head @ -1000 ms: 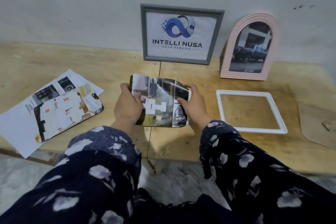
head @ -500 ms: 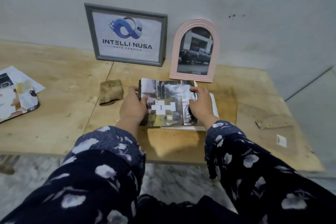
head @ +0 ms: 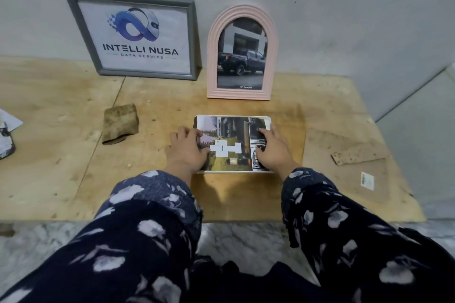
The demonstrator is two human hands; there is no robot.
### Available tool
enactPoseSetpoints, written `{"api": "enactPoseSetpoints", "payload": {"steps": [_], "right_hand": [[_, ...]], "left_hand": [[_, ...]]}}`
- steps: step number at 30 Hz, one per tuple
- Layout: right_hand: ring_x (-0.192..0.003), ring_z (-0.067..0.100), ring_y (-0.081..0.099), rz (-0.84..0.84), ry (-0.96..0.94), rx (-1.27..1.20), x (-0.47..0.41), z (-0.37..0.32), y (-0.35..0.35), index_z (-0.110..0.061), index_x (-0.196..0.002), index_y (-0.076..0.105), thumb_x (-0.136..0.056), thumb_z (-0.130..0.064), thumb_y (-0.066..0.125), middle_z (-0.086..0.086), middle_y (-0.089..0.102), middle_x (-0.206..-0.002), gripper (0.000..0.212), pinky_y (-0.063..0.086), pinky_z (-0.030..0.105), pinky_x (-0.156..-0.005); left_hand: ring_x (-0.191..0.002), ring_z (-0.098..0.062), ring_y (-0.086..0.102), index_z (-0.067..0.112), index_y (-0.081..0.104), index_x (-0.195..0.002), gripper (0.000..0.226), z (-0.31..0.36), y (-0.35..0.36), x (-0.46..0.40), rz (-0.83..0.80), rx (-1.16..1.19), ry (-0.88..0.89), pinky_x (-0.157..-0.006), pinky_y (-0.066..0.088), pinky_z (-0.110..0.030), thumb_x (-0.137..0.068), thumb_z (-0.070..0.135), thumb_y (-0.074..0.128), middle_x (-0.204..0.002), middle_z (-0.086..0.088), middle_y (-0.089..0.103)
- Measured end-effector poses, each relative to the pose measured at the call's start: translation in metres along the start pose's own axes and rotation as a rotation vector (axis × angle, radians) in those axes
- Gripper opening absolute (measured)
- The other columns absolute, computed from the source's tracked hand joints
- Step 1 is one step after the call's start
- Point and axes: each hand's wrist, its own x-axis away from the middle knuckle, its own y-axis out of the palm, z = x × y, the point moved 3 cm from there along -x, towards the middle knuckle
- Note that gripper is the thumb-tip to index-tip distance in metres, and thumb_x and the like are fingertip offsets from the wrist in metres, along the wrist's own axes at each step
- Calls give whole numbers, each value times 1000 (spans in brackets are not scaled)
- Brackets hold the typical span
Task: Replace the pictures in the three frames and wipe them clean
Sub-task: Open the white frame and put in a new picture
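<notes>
The picture [head: 232, 142] lies flat on the white frame [head: 268, 121] near the middle of the tabletop [head: 61, 155]. I see my left hand [head: 187, 151] pressing its left edge and my right hand [head: 272, 149] pressing its right side, fingers spread; I think neither pinches it. The grey frame [head: 138, 34] and pink arched frame [head: 242, 53] lean on the wall at the back edge, a brown cloth [head: 120, 123] to the left.

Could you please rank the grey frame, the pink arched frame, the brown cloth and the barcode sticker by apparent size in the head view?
1. grey frame
2. pink arched frame; it looks clearly smaller than the grey one
3. brown cloth
4. barcode sticker
</notes>
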Motion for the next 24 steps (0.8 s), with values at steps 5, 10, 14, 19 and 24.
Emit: {"api": "enactPoseSetpoints", "payload": {"steps": [5, 10, 14, 19, 24], "right_hand": [[-145, 27, 15, -22, -18, 58, 4, 3, 9, -20, -151, 25, -93, -24, 43, -1, 10, -161, 61, 20, 43, -118], [-143, 24, 20, 64, -24, 42, 6, 3, 11, -16, -148, 32, -94, -21, 44, 2, 18, -159, 56, 20, 38, -118], [-134, 25, 33, 171, -43, 69, 7, 2, 11, -12, -140, 45, -93, -19, 46, 7, 35, -150, 48, 31, 40, -111], [-134, 24, 34, 173, -35, 80, 9, 3, 10, -16, -141, 43, -92, -21, 47, 4, 40, -147, 50, 25, 40, -114], [-126, 26, 39, 267, 0, -70, 14, 5, -6, -20, -137, 45, -83, -13, 57, 3, 44, -135, 57, 30, 38, -107]], "left_hand": [[-131, -28, 23, 22, 44, -131, 46, 3, 7, 1, -5, -51, 58, -102, 31, -45, -88, 35, 54, -149, 0, 22], [-135, -26, 22, 26, 35, -140, 50, 5, 12, 3, -56, -117, 149, -111, 22, -45, -92, 37, 45, -153, 3, 25], [-135, -28, 23, 28, 31, -144, 53, 4, 11, 4, -63, -171, 186, -114, 19, -46, -95, 44, 42, -156, 4, 21], [-138, -30, 20, 26, 30, -145, 55, 6, 13, 3, -78, -196, 191, -116, 11, -54, -94, 42, 42, -156, 2, 20], [-141, -32, 10, 22, 35, -142, 48, 19, 5, 3, -10, -205, 199, -116, 3, -56, -96, 36, 42, -158, -1, 10]]}}
